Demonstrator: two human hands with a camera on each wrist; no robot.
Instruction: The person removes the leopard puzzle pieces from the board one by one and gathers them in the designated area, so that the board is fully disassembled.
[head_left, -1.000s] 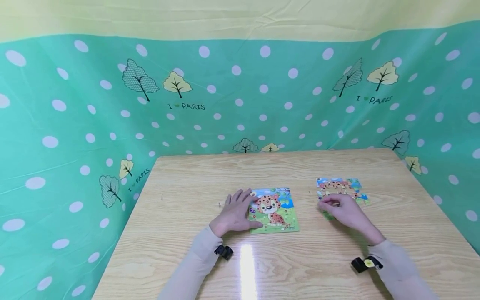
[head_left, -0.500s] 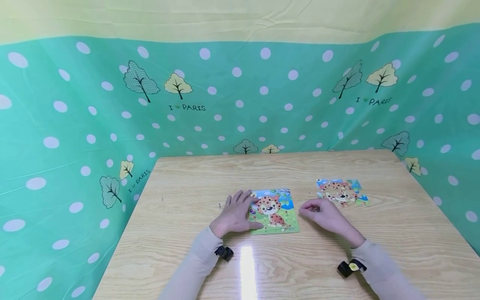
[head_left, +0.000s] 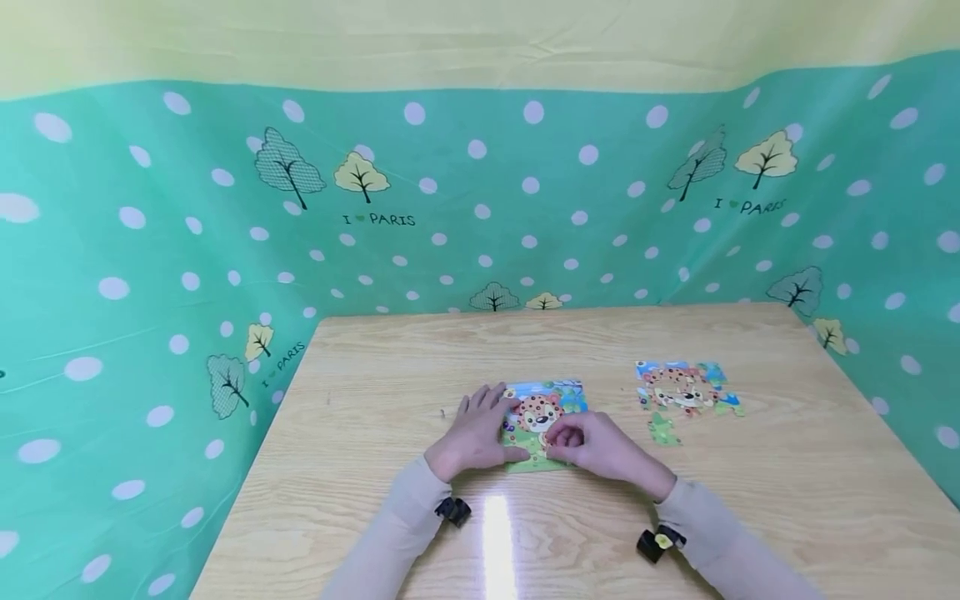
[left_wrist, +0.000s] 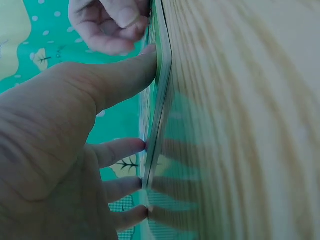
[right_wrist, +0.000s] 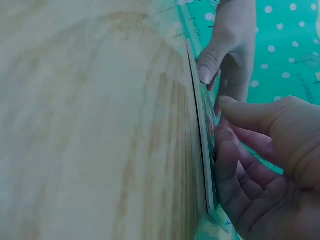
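A square jigsaw puzzle (head_left: 538, 414) with a spotted leopard cub on green grass lies flat on the table. My left hand (head_left: 474, 435) is spread at its left side, the fingers nearly straight. In the left wrist view the left thumb rests on the board's edge (left_wrist: 164, 50) and the fingertips touch its side. Over the cub's body, my right hand (head_left: 596, 446) has thumb and fingertips bent down close to the picture. In the right wrist view these fingertips are close together at the board's surface; whether a piece is between them I cannot tell.
To the right lie several jigsaw pieces (head_left: 678, 387), partly joined and showing the cub's face. A green piece (head_left: 663, 429) lies below them. Wood-grain table (head_left: 405, 358) surrounds both, with a polka-dot curtain (head_left: 480, 208) along the back and sides.
My right hand has moved left from the pieces on the right to the leopard puzzle, uncovering the green piece. My left hand has stayed on the puzzle's left side.
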